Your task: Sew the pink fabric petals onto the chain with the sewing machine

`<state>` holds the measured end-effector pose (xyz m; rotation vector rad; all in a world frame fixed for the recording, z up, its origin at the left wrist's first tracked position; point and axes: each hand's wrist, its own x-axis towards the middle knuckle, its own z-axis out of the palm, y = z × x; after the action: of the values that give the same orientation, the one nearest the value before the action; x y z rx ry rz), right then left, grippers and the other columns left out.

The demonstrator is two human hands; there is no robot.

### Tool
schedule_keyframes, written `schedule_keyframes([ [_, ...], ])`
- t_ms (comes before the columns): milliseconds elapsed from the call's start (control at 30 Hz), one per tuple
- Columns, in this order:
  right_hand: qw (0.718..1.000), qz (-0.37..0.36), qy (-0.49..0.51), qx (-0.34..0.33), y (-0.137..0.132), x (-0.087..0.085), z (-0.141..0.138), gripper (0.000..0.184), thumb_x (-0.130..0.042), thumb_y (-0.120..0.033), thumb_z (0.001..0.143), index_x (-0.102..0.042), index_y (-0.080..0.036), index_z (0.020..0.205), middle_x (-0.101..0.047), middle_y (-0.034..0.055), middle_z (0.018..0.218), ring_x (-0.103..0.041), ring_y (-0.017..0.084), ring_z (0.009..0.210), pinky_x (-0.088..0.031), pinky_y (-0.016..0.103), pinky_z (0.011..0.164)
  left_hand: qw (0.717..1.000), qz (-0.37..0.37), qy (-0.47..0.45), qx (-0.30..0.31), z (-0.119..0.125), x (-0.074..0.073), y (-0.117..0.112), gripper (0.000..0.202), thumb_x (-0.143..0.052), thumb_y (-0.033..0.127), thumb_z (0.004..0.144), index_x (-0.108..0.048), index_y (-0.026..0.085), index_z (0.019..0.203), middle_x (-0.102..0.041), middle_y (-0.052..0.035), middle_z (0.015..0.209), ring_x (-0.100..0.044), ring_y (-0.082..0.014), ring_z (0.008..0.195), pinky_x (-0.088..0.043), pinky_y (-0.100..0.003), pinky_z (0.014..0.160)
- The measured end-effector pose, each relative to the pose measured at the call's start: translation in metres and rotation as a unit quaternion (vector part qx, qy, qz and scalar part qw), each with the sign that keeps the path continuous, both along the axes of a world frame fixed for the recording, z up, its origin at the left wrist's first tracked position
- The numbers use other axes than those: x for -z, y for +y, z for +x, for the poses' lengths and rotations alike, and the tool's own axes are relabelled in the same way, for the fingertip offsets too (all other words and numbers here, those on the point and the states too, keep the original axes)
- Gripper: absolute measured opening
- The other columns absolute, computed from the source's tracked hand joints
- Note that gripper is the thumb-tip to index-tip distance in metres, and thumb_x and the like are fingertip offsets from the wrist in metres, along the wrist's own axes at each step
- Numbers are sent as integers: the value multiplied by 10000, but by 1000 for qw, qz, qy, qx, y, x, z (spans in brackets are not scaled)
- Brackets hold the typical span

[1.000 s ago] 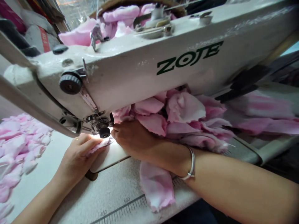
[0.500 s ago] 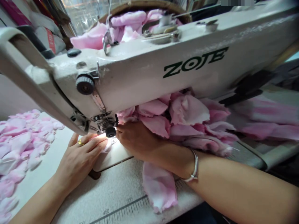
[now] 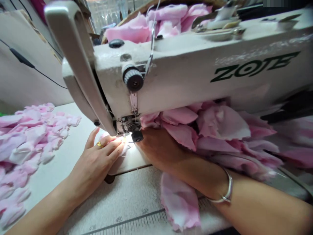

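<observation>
My left hand lies flat left of the needle area of a white sewing machine, fingers stretched out and a gold ring on one. Its fingertips touch a pale pink cloth petal in the lamp's bright light. Right of the black knob, my right hand is curled closed at the gathered pink fabric petals; its fingertips are mostly hidden. These petals bunch under the machine arm, behind my right wrist, which wears a silver bangle. One loose-hanging petal spreads below that forearm.
A heap of pink and white petals covers the table's left side. Behind the machine, a round basket holds more pink fabric. A printed ruler scale runs along the table's front. A dark cable hangs at the left.
The view has swung left, so the machine and both hands appear farther right. Both hands stay beside the needle area, with my left fingers still flat on the cloth.
</observation>
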<state>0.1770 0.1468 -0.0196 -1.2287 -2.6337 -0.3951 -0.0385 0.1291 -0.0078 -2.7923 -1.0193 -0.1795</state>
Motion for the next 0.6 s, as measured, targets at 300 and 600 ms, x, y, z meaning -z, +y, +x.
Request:
schedule_keyframes([
  [300,999,9,24,22,-1,-2,-2,177,-484,-39,801,-593,-173,766,-650,69,771,-593,225,641,-364,342,522,998,47,-39,13,-3,6,13,282,-439,197,942,-530,277,1197,-655,4,1064,-563,-210,957,-227,-527,1075],
  [600,1000,-26,8,1,-1,-7,-1,176,-504,-69,838,-629,-170,766,-656,58,849,-611,217,751,-412,361,605,992,112,-52,39,-1,3,22,156,-441,173,941,-591,218,934,-575,-9,768,-475,-159,684,-384,-366,791],
])
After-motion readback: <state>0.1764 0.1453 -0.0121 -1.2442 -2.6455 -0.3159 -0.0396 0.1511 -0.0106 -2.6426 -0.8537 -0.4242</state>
